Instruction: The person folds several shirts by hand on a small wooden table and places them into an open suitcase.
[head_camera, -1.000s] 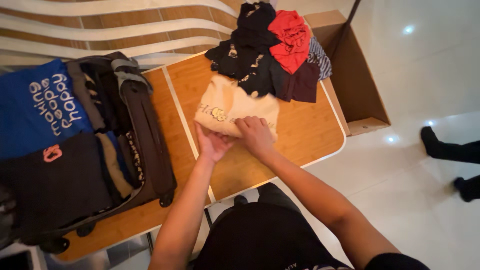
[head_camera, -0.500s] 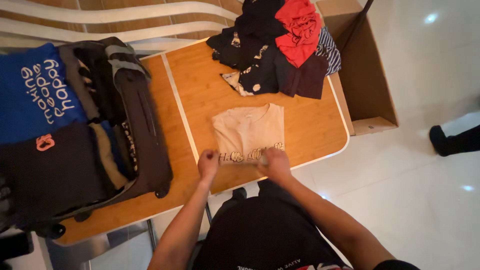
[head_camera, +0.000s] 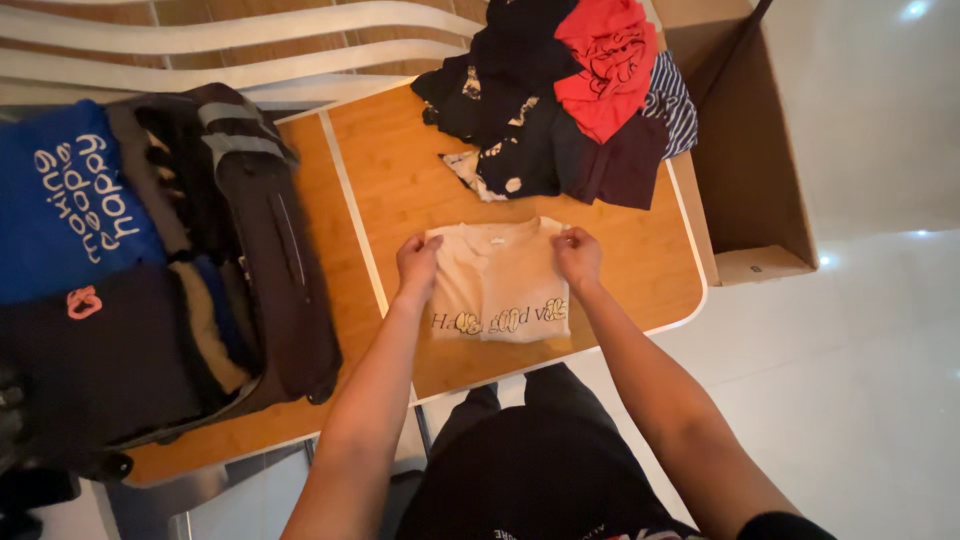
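The beige shirt (head_camera: 500, 282) lay flat on the table (head_camera: 620, 250), just below the clothes pile (head_camera: 560, 90). Both hands had moved from its bottom hem to its collar corners. Left hand (head_camera: 416, 264) and right hand (head_camera: 577, 256) fingers pinched the cloth. The print was partly folded under, and the suitcase (head_camera: 250, 230) was cut off at left

I see a wooden table (head_camera: 620, 270) with a pale rim and a pale seam running front to back. On its left part lies an open dark suitcase (head_camera: 250, 250), packed with folded clothes. In the middle, near the front edge, a folded cream t-shirt (head_camera: 500, 285) lies flat, print side up. At the far right corner sits a loose pile of clothes (head_camera: 560, 95): black, red, striped and dark maroon pieces, touching each other.
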